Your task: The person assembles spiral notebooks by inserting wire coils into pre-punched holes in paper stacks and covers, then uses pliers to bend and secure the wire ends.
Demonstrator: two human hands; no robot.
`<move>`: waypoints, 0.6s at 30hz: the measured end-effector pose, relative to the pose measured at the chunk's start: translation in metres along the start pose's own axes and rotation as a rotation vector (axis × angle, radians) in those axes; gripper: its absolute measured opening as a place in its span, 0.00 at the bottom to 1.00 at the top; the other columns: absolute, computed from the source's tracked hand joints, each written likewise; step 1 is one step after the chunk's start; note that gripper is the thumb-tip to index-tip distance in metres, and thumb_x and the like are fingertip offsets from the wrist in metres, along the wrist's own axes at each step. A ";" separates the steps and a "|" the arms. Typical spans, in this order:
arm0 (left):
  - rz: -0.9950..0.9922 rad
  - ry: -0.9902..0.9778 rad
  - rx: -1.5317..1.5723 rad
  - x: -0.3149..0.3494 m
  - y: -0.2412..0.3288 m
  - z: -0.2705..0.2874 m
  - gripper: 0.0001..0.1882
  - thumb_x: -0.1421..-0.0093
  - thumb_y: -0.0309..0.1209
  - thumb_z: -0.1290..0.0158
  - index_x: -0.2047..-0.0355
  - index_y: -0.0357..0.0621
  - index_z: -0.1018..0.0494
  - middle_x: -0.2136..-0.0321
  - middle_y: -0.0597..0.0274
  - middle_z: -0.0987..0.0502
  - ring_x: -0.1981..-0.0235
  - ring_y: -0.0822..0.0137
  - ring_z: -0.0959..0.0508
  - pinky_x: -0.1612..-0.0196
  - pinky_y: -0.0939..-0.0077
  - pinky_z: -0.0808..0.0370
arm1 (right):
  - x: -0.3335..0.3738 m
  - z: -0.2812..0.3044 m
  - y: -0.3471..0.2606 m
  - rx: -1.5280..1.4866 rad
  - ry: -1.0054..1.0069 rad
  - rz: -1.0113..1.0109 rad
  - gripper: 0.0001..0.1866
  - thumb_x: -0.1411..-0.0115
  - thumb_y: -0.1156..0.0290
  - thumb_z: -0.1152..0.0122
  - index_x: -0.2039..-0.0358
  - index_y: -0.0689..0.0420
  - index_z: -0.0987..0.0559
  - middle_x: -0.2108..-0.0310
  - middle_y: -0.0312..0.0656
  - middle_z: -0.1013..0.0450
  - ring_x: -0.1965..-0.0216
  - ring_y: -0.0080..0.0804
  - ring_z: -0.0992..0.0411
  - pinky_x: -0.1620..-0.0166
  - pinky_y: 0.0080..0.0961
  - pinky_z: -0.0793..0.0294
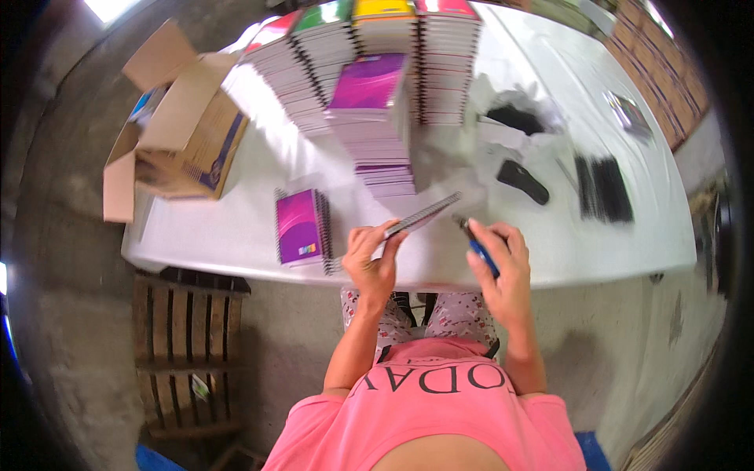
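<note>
Head view, the only one here: the left hand [373, 261] has a thin spiral notebook [428, 213] pinched at its near end between thumb and fingers, up over the front part of the white-covered table [228, 250]. It's almost edge-on, so no reading the cover, but the dark coil shows along the edge. The right hand [503, 271] is wrapped round a blue-handled tool [485, 255], metal tip up, near the notebook's far end but apart from it. Can't tell how wide the tool's jaws stand, too blurry

Handling-wise, I'd guess the notebook is light and fairly stiff, with a bit of flex in the pages. The cover looks glossy, going by the purple notebooks [298, 228] just left, so probably a little slippery. Best hold is likely flat across the covers near the coil, without squeezing the loops, since those are probably the easiest bit to bend

Materials: the tall purple stack [369, 86] has shiny covers over whitish page edges, and the cardboard box [192, 141] is matte brown with its flaps up. On the right there's a bundle of thin black strands [603, 188], ridged-looking, plus a smooth dark rounded thing [522, 182] I can't identify
</note>
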State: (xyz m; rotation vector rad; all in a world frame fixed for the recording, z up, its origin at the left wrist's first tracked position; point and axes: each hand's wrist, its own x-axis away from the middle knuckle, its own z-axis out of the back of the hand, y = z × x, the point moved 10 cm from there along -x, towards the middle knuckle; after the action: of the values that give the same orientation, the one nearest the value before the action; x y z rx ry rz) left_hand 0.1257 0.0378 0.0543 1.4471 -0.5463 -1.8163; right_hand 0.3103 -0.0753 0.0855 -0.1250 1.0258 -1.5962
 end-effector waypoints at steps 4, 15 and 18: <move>0.005 0.019 -0.024 0.001 0.009 0.009 0.13 0.56 0.22 0.36 0.66 0.42 0.20 0.75 0.63 0.21 0.75 0.68 0.30 0.68 0.76 0.32 | 0.000 -0.019 -0.038 0.056 -0.102 0.134 0.20 0.41 0.59 0.43 0.48 0.46 0.26 0.55 0.42 0.34 0.54 0.39 0.36 0.48 0.38 0.43; -0.020 0.088 0.016 0.005 0.016 0.017 0.09 0.55 0.26 0.36 0.73 0.45 0.25 0.74 0.67 0.23 0.74 0.66 0.28 0.66 0.73 0.36 | -0.003 -0.030 -0.052 0.080 -0.144 0.163 0.20 0.42 0.59 0.43 0.48 0.44 0.26 0.54 0.40 0.34 0.54 0.38 0.36 0.47 0.38 0.44; -0.082 0.058 0.007 0.004 0.021 0.017 0.11 0.56 0.24 0.36 0.71 0.45 0.24 0.74 0.66 0.22 0.73 0.66 0.27 0.66 0.73 0.36 | -0.004 -0.030 -0.053 0.085 -0.165 0.157 0.20 0.41 0.59 0.43 0.48 0.44 0.25 0.55 0.40 0.33 0.54 0.38 0.36 0.48 0.38 0.44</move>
State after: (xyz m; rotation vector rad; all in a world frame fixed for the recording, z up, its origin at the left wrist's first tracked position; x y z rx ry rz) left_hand 0.1150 0.0188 0.0716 1.5426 -0.4704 -1.8308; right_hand 0.2543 -0.0592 0.1043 -0.1132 0.8193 -1.4593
